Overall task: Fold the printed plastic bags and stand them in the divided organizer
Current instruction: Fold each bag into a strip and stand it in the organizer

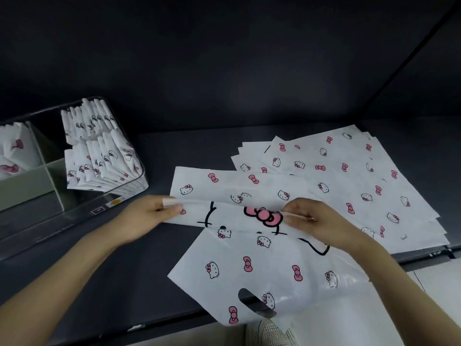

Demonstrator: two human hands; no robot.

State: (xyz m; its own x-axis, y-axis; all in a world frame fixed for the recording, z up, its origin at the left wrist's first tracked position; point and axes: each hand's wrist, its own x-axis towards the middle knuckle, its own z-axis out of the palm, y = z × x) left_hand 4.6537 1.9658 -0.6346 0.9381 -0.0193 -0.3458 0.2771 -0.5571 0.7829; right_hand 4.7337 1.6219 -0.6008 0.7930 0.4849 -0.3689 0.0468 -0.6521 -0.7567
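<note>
A white plastic bag (249, 265) printed with cat faces and pink bows lies across the dark table's front edge, its handle hole hanging over the edge. Its far part is turned over in a fold at mid-table. My left hand (149, 216) pinches the left end of that fold and my right hand (314, 221) pinches the right end. A stack of flat bags (349, 181) lies to the right. The clear divided organizer (119, 193) stands at the left, with several folded bags (99, 151) upright in its right compartments and more folded bags (12, 151) at its far left.
The dark table (124, 270) ends at a front edge near me, with pale floor and a white mesh shoe (272, 333) below. A dark wall rises behind the table. One organizer compartment (25, 181) at front left holds nothing visible.
</note>
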